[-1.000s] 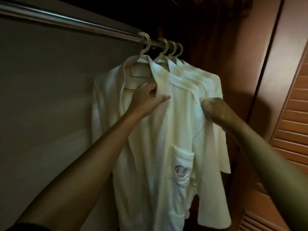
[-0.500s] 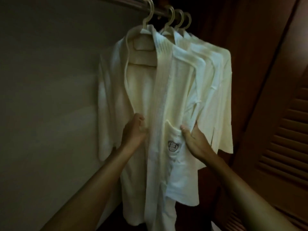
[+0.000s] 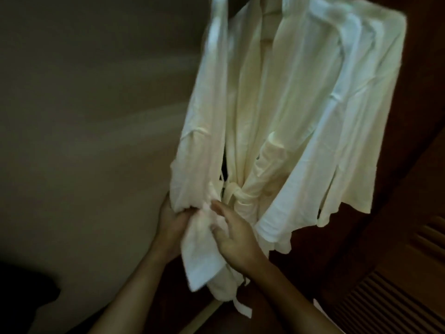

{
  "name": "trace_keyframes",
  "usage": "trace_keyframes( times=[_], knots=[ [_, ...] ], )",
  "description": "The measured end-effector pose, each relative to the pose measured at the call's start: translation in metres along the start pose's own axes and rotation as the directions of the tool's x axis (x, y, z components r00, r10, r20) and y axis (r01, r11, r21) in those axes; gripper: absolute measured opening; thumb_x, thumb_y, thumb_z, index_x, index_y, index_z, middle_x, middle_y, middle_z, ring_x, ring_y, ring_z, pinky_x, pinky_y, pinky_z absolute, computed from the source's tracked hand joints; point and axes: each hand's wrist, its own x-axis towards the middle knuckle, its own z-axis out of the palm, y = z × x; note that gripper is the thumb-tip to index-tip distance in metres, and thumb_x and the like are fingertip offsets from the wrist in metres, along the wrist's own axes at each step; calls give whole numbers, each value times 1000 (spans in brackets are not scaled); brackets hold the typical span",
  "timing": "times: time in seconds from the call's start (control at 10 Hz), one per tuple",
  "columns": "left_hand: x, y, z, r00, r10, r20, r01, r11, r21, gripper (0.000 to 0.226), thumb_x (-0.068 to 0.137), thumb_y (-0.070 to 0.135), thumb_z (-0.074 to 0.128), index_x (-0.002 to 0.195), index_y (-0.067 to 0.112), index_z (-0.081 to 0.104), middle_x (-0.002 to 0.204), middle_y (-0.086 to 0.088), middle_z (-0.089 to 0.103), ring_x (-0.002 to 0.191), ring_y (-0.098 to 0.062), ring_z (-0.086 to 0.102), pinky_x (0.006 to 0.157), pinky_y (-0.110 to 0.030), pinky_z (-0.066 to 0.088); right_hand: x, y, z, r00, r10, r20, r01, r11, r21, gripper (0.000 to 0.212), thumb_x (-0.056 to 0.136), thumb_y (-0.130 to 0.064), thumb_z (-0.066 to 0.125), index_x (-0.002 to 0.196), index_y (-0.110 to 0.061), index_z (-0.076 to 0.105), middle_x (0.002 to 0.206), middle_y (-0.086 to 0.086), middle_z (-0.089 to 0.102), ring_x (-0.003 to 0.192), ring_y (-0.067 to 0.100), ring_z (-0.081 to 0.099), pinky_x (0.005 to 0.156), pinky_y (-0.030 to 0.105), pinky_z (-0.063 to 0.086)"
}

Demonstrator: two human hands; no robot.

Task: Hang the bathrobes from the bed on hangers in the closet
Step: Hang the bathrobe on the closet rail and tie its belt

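Note:
Several cream bathrobes hang side by side in the closet, their hangers and the rail cut off above the frame. The front bathrobe (image 3: 260, 97) faces me with its belt tied at the waist. My left hand (image 3: 172, 225) grips the bunched lower front fabric of this robe. My right hand (image 3: 232, 233) rests against the same fabric beside it, fingers spread and slightly curled. The other bathrobes (image 3: 356, 112) hang behind it to the right. The picture is blurred by motion.
The closet's grey back wall (image 3: 96, 116) fills the left. A brown louvred closet door (image 3: 397, 297) stands at the right. A pale strip of the closet's floor edge (image 3: 204, 312) runs below the robes.
Both hands slid down the front robe from collar height to below its waist. The view dropped with them, so the hanger hooks and rail have left the frame.

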Motion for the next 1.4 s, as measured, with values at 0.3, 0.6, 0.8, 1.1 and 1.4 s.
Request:
trace_keyframes(
  times=[0.3,0.6,0.8,1.1,1.4],
  knots=[
    [-15,12,-52,989,-115,98,128,981,-143,47,56,2,75,103,5,72,93,-16,75,90,-34,72,79,-41,56,-14,91,30,906,363,217,-356,932,-72,60,99,-22,60,153,-15,35,129,-10,52,128,16,53,90,6,34],
    [-31,22,-48,967,-201,158,216,973,-81,51,53,4,73,104,6,73,96,-11,78,89,-26,76,71,-33,60,-25,139,51,894,345,287,-356,934,-14,34,95,-39,65,124,-20,67,109,-8,72,102,10,68,90,32,56],
    [-17,13,-11,940,-238,243,256,965,-47,76,48,22,90,120,5,71,114,-15,75,110,-31,72,93,-43,57,-84,185,-19,908,411,86,-381,893,-239,12,100,-36,60,100,-24,62,88,-12,64,81,0,62,68,15,43],
    [-13,14,82,889,-42,455,-46,983,180,51,79,32,86,125,24,65,120,6,71,116,-14,67,101,-38,54,-111,109,-111,870,357,-339,-380,925,0,13,96,-29,68,109,-26,69,96,-14,72,86,-2,68,66,11,49],
    [-36,36,134,562,151,813,-416,901,120,49,94,9,71,136,27,52,123,18,60,125,-9,60,86,-5,45,-42,-11,-132,881,87,-466,-212,951,-224,68,81,-59,73,137,-28,51,128,-11,57,115,4,54,93,25,46]
  ],
)
